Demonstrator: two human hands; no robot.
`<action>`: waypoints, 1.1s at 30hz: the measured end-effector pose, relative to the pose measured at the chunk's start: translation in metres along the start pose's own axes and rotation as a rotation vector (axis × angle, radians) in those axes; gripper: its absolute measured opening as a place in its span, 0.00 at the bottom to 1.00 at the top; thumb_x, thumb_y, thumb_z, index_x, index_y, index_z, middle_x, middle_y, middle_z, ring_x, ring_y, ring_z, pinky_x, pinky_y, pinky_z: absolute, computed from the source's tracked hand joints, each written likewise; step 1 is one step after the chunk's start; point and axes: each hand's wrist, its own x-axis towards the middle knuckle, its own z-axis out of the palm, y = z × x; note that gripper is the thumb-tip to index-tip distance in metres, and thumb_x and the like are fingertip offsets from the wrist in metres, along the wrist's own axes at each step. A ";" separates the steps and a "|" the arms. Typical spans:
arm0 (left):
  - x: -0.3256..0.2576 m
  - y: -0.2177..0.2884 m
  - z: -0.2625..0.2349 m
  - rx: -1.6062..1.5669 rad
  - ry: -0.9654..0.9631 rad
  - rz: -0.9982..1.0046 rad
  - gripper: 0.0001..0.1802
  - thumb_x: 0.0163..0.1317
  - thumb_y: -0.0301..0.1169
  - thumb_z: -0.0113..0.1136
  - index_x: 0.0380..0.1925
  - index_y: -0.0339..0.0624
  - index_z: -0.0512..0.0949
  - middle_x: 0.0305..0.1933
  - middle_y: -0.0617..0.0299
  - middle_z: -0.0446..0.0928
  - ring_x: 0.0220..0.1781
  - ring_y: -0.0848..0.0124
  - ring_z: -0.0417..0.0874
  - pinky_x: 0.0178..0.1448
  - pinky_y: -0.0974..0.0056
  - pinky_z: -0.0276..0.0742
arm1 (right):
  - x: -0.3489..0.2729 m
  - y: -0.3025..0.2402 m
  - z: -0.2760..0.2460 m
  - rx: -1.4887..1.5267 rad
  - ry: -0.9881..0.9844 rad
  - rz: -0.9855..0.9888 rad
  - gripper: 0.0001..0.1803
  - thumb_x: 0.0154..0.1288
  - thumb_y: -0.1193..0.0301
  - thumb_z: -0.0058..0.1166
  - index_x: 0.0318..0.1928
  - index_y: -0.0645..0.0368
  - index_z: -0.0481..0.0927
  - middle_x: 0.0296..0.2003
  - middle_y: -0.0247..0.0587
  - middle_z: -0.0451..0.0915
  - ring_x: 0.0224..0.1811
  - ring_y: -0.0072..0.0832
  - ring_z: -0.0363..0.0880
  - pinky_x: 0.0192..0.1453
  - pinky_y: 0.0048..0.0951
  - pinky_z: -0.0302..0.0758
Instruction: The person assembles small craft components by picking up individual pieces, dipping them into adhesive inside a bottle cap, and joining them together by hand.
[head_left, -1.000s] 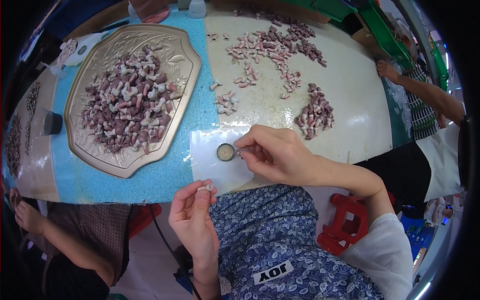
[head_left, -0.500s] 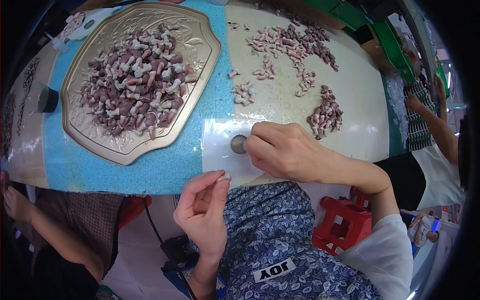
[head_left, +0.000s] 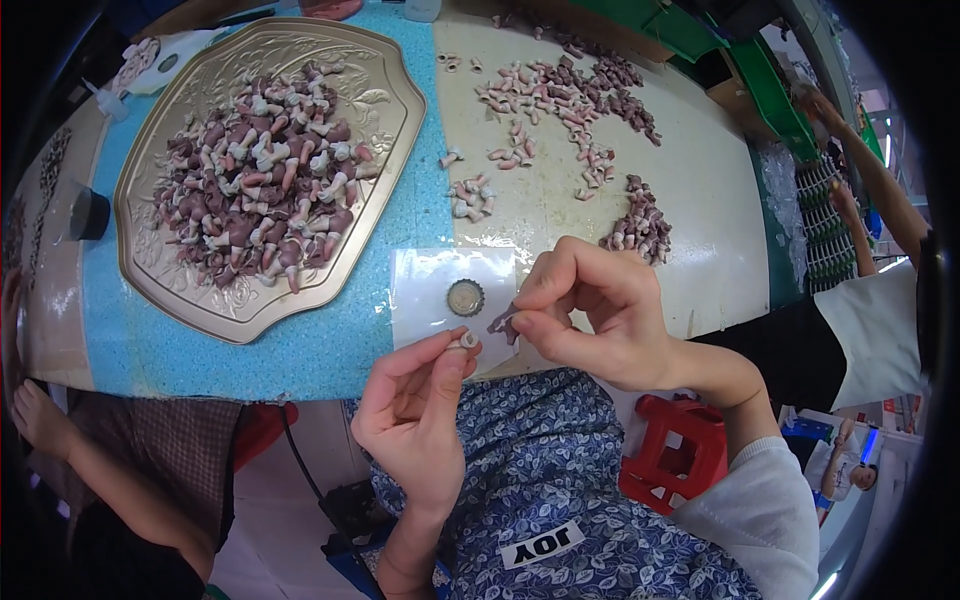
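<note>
My left hand [head_left: 415, 405] pinches a small whitish tubular piece [head_left: 467, 340] with a hollow end between thumb and forefinger. Just to its right, my right hand [head_left: 610, 320] grips a little mauve moulded part [head_left: 504, 325] by its edge. The two pieces are close together but apart. Behind them, a crimped bottle cap [head_left: 465, 297] with something pale inside lies on a glossy white sheet [head_left: 415, 275]. What the curled fingers of each hand cover is hidden.
A gold embossed tray [head_left: 235, 328] on the blue mat [head_left: 340, 365] carries a heap of mauve, pink and white parts [head_left: 260, 190]. Loose pink pieces [head_left: 515, 90] and mauve ones [head_left: 640, 215] lie farther right. A red stool [head_left: 675, 450] stands beside me; other people work on both sides.
My right hand has drawn back rightward from the bottle cap, and the mauve part now shows in its fingers. My left hand has turned its piece so that the hollow end shows.
</note>
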 end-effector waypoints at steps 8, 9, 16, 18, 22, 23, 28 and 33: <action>-0.008 -0.006 0.002 0.087 -0.001 0.163 0.07 0.58 0.14 0.57 0.38 0.27 0.75 0.40 0.47 0.80 0.44 0.66 0.81 0.49 0.68 0.77 | -0.008 -0.006 0.002 -0.171 -0.138 -0.093 0.09 0.53 0.85 0.59 0.30 0.67 0.71 0.28 0.44 0.78 0.21 0.19 0.74 0.24 0.19 0.68; -0.009 -0.007 0.003 0.112 0.006 0.222 0.07 0.57 0.14 0.58 0.37 0.27 0.75 0.40 0.47 0.80 0.43 0.67 0.81 0.48 0.68 0.77 | -0.010 -0.005 0.005 -0.243 -0.121 -0.152 0.10 0.53 0.85 0.59 0.30 0.67 0.70 0.28 0.45 0.78 0.22 0.21 0.75 0.23 0.20 0.69; -0.013 -0.016 0.010 0.292 -0.009 0.411 0.06 0.55 0.13 0.60 0.33 0.29 0.77 0.36 0.48 0.80 0.37 0.67 0.80 0.45 0.67 0.77 | -0.025 0.003 0.012 -0.276 -0.006 -0.282 0.10 0.54 0.87 0.55 0.29 0.66 0.66 0.27 0.49 0.77 0.22 0.29 0.77 0.24 0.22 0.71; -0.013 -0.019 0.015 0.363 -0.017 0.474 0.06 0.55 0.12 0.59 0.33 0.29 0.77 0.34 0.48 0.80 0.37 0.66 0.79 0.44 0.67 0.77 | -0.031 0.007 0.010 -0.298 0.043 -0.294 0.10 0.54 0.87 0.54 0.30 0.66 0.66 0.28 0.49 0.77 0.22 0.29 0.77 0.24 0.23 0.71; -0.016 -0.030 0.019 0.408 -0.018 0.509 0.07 0.54 0.11 0.58 0.32 0.29 0.77 0.34 0.48 0.80 0.37 0.65 0.80 0.43 0.65 0.78 | -0.040 0.012 0.004 -0.272 0.090 -0.246 0.08 0.55 0.87 0.52 0.30 0.66 0.67 0.29 0.48 0.76 0.23 0.33 0.77 0.25 0.24 0.72; -0.018 -0.032 0.023 0.391 -0.052 0.509 0.07 0.54 0.11 0.58 0.32 0.29 0.77 0.34 0.48 0.80 0.37 0.65 0.80 0.43 0.65 0.78 | -0.042 0.012 0.002 -0.258 0.096 -0.235 0.08 0.55 0.87 0.52 0.31 0.66 0.67 0.30 0.47 0.76 0.23 0.34 0.77 0.26 0.25 0.72; -0.019 -0.034 0.047 0.477 -0.187 0.362 0.12 0.54 0.11 0.58 0.39 0.28 0.77 0.38 0.46 0.80 0.39 0.64 0.81 0.44 0.65 0.79 | -0.060 0.017 -0.028 -0.309 0.233 -0.284 0.07 0.54 0.87 0.52 0.31 0.67 0.68 0.28 0.46 0.75 0.23 0.34 0.76 0.26 0.27 0.71; -0.032 -0.029 0.067 0.527 -0.296 0.258 0.14 0.59 0.13 0.52 0.46 0.27 0.76 0.51 0.45 0.76 0.51 0.62 0.80 0.56 0.66 0.75 | -0.054 0.025 -0.112 -0.550 0.354 -0.074 0.03 0.60 0.84 0.49 0.34 0.67 0.70 0.27 0.39 0.77 0.28 0.20 0.75 0.29 0.20 0.72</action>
